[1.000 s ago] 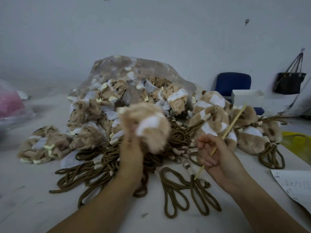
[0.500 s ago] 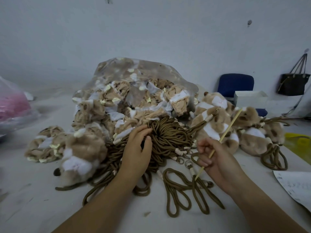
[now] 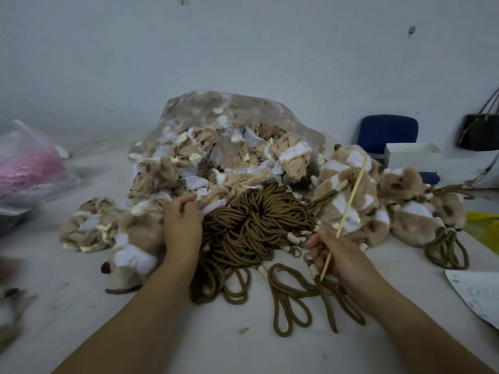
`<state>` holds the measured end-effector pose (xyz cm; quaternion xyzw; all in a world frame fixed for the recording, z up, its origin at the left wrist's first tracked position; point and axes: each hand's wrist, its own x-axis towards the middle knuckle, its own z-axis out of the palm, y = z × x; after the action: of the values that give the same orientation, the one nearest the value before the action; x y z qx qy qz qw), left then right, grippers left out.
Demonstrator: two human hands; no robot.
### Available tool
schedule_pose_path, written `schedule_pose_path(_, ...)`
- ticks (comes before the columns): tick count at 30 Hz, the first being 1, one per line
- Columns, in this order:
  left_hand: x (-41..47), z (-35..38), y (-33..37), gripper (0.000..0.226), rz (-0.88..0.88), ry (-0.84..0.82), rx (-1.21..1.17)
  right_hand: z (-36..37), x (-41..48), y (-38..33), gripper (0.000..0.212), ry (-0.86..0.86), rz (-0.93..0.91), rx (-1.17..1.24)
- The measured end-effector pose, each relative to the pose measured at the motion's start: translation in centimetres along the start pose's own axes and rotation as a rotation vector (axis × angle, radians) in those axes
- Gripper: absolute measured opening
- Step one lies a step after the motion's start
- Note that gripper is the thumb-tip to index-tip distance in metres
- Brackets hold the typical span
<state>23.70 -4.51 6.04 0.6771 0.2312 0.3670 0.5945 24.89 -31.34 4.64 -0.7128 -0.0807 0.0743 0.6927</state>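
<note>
My left hand point(image 3: 182, 228) lies between a stuffed tan-and-white plush toy point(image 3: 132, 255) and a thick bundle of brown cords point(image 3: 256, 222). Its loosely curled fingers touch the heap of unstuffed plush skins point(image 3: 167, 174) and hold nothing that I can see. My right hand point(image 3: 340, 255) pinches a thin wooden stick point(image 3: 348, 203) that slants up to the right. The stick's lower tip is by a loose cord loop point(image 3: 291, 300) on the table. A clear bag point(image 3: 229, 117) covers the back of the skin heap.
Finished plush toys with cords point(image 3: 413, 211) lie at the right. A pink-filled plastic bag point(image 3: 29, 163) sits far left. Behind the table are a blue chair point(image 3: 388, 133), a white box point(image 3: 410, 155) and a black handbag point(image 3: 480, 130). A paper sheet point(image 3: 478, 292) lies at the right edge.
My left hand held a plush toy up, dropped it on the table at the left, and moved to the skin heap. The right hand kept the stick nearly still.
</note>
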Motion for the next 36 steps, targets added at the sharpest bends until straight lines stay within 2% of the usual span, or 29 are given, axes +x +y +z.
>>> schedule_pose_path(3, 1.1, -2.7, -0.2, 0.026, 0.247, 0.254, 0.206, 0.0, 0.0, 0.2, 0.040, -0.002, 0.004, 0.009)
schedule_pose_path(5, 1.8, -4.2, -0.2, 0.033, 0.333, 0.370, 0.337, 0.1, 0.0, 0.3, 0.040, -0.007, 0.006, 0.010)
schedule_pose_path(7, 2.0, -4.5, -0.1, 0.034, 0.360, 0.279, 0.431, 0.3, 0.1, 0.3, 0.040, -0.017, 0.004, -0.007)
schedule_pose_path(10, 1.8, -2.6, -0.3, 0.031, 0.341, -0.080, 0.534, 0.2, 0.0, 0.3, 0.041, -0.026, 0.000, -0.037)
schedule_pose_path(12, 2.0, -1.5, -0.6, 0.035, 0.362, -0.215, 0.633, 0.1, 0.0, 0.3, 0.041, -0.020, 0.002, -0.034)
schedule_pose_path(14, 2.5, -1.0, -1.0, 0.038, 0.400, -0.212, 0.743, 0.1, 0.0, 0.3, 0.040, -0.021, 0.000, -0.045)
schedule_pose_path(18, 2.5, -1.8, -1.5, 0.039, 0.432, 0.038, 0.777, 0.2, 0.1, 0.4, 0.039, -0.044, -0.014, -0.087)
schedule_pose_path(22, 2.6, -2.3, -2.1, 0.054, 0.189, 0.017, 0.745, 0.2, 0.2, 0.4, 0.039, -0.060, -0.008, -0.093)
schedule_pose_path(25, 4.3, -2.5, -2.0, 0.045, 0.036, -0.001, 0.607, 0.2, 0.3, 0.4, 0.038, -0.062, -0.005, -0.090)
schedule_pose_path(29, 4.9, -2.7, -1.3, 0.038, -0.137, 0.065, 0.264, 0.2, 0.3, 0.4, 0.039, -0.063, 0.004, -0.086)
schedule_pose_path(31, 4.9, -2.3, -0.3, 0.033, -0.208, 0.096, 0.014, 0.2, 0.2, 0.4, 0.039, -0.063, 0.004, -0.086)
schedule_pose_path(33, 4.7, -1.8, 1.5, 0.020, -0.257, 0.053, -0.294, 0.2, 0.1, 0.4, 0.039, -0.058, 0.001, -0.080)
schedule_pose_path(36, 3.2, -1.3, 4.5, 0.012, -0.421, -0.178, -0.858, 0.4, 0.0, 0.1, 0.038, -0.033, -0.013, -0.078)
